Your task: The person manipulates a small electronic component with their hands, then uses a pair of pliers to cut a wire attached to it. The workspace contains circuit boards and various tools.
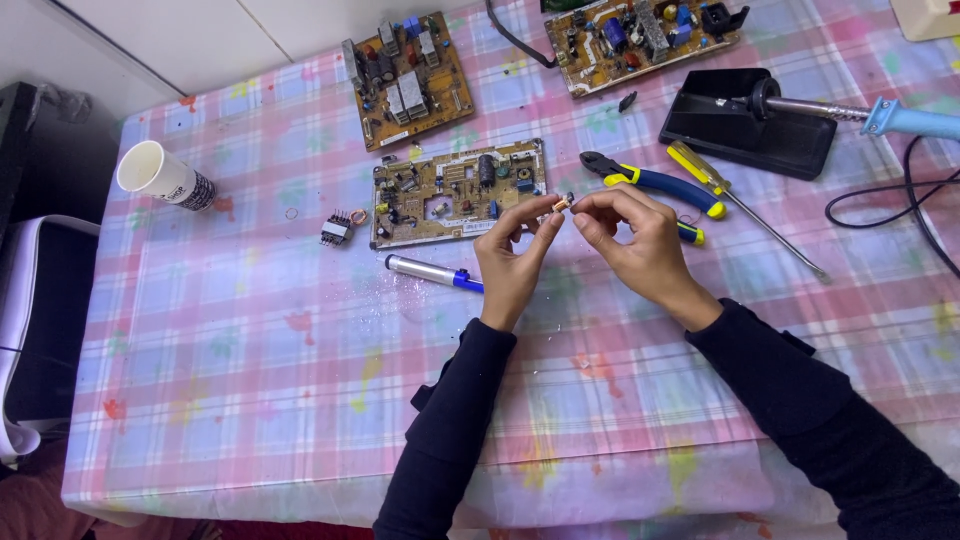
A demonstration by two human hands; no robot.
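Far left edge of the table (250,400), plaid cloth over it: a paper cup (160,176) lying tipped on its side. Further in, a small loose coil component (336,228) with pins, well apart from the hands. Next, a silver-and-blue desoldering pump (430,271) lies flat, its blue end just beside the left hand (510,262). Behind it sits a tan circuit board (458,192), with a second board (408,78) toward the far edge.

Centre: both hands raised just above the cloth, fingertips meeting — the left hand and right hand (640,240) pinch a tiny copper-coloured component (562,205) between thumbs and forefingers, both closed on it. The part hovers over the near right corner of the middle board, partly hidden by fingers.

Right of the hands: blue-and-yellow pliers (655,182), handles partly behind the right hand, and a yellow-handled screwdriver (740,205) angled toward the right edge. Far right corner — a black iron stand (745,125) holding a blue-handled soldering iron (860,114), black cable (920,190) trailing off. A third board (640,35) sits at the far edge.
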